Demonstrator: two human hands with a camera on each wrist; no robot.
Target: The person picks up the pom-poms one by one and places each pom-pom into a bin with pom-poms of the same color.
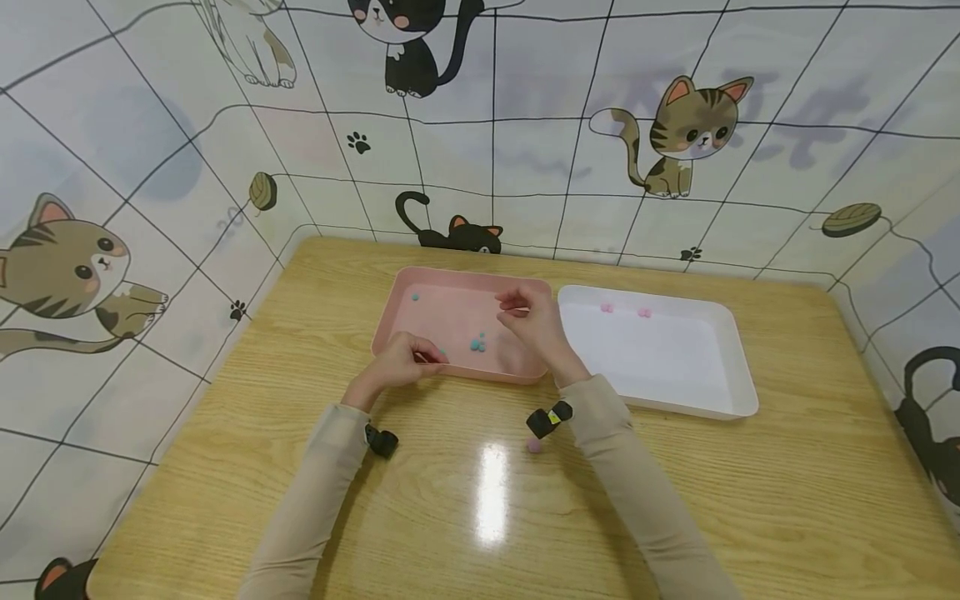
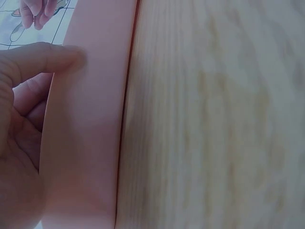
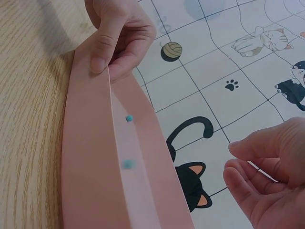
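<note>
The left hand point(image 1: 400, 362) pinches the pink tray's point(image 1: 420, 292) near rim at 7 o'clock; the right hand point(image 1: 531, 321) hovers loosely curled, holding nothing, at 3 o'clock.

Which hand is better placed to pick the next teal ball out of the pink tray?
Probably the right hand: it hovers free over the pink tray near the teal balls, while the left hand grips the tray's near rim.

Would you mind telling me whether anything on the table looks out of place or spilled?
One pink pom-pom lies loose on the wooden table, just below the right wrist, outside both trays. The other pink ones sit in the white tray, and the teal ones in the pink tray. Nothing else looks askew or damaged.
</note>
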